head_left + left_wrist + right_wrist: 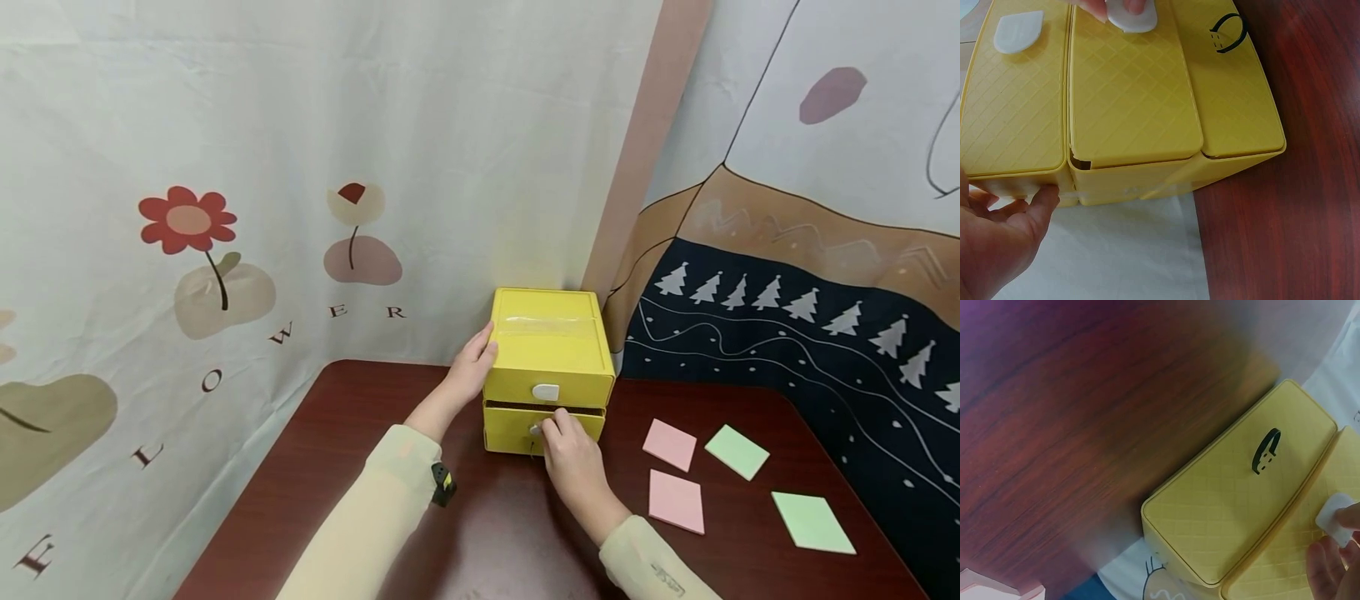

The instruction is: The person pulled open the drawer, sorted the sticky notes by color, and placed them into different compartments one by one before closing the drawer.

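Observation:
A yellow drawer box stands at the back of the table. On its left side, near the top, rests my left hand, with the fingertips against the wall in the left wrist view. My right hand pinches the white tab handle of the middle drawer. That drawer sits slightly out from the box, with a dark gap along its upper edge. Above it is the top drawer with its own white tab. The bottom drawer carries a black loop pull.
Two pink paper squares and two green ones lie on the dark red table, right of the box. A printed curtain hangs close behind the box. My left wrist wears a black band.

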A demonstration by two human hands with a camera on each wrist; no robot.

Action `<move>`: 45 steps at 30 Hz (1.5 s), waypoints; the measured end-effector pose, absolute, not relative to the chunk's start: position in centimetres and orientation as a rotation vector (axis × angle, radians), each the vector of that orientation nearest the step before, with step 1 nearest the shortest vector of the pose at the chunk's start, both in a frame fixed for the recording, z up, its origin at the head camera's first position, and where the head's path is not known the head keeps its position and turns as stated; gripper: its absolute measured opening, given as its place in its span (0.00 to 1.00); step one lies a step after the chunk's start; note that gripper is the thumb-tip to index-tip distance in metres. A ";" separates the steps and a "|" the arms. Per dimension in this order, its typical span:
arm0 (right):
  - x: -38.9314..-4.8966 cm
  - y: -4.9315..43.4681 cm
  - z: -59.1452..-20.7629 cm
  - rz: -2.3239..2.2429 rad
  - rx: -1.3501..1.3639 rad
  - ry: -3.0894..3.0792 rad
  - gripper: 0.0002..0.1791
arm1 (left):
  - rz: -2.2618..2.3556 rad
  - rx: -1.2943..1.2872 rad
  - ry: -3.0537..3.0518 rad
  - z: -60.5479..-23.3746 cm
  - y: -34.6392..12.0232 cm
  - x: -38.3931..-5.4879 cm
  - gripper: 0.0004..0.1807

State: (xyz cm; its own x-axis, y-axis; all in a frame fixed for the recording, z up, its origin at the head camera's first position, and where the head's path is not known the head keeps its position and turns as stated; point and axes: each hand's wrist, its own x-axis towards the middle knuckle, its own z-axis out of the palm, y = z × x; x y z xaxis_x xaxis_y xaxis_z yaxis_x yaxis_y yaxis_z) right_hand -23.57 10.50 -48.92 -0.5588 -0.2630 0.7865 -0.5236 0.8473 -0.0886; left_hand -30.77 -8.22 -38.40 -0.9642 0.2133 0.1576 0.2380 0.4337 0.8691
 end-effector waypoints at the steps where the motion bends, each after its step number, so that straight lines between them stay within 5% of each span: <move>1: -23.4 10.5 -48.9 0.401 0.570 -2.194 0.07 | -1.607 -0.416 -2.640 -38.4 -8.2 -30.8 0.29; 45: -20.2 11.1 -49.2 0.513 0.612 -2.202 0.05 | -1.630 -0.424 -2.623 -38.4 -8.4 -30.6 0.29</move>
